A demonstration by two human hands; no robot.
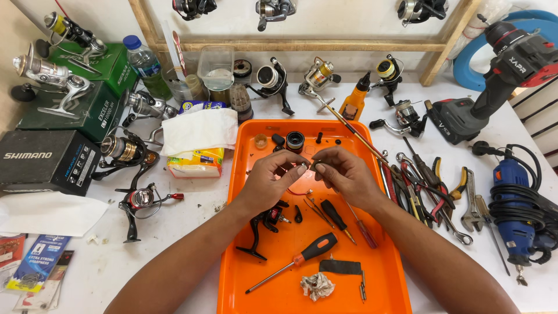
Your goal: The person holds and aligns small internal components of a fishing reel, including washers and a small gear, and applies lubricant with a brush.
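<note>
Orange tray [383, 273] lies under both hands; the left hand [268, 177] and right hand [344, 173] pinch one tiny metal part [311, 166] between fingertips, above the tray's far half. A slip could drop it among the screwdrivers [293, 261] and reel pieces [264, 224] below.
</note>
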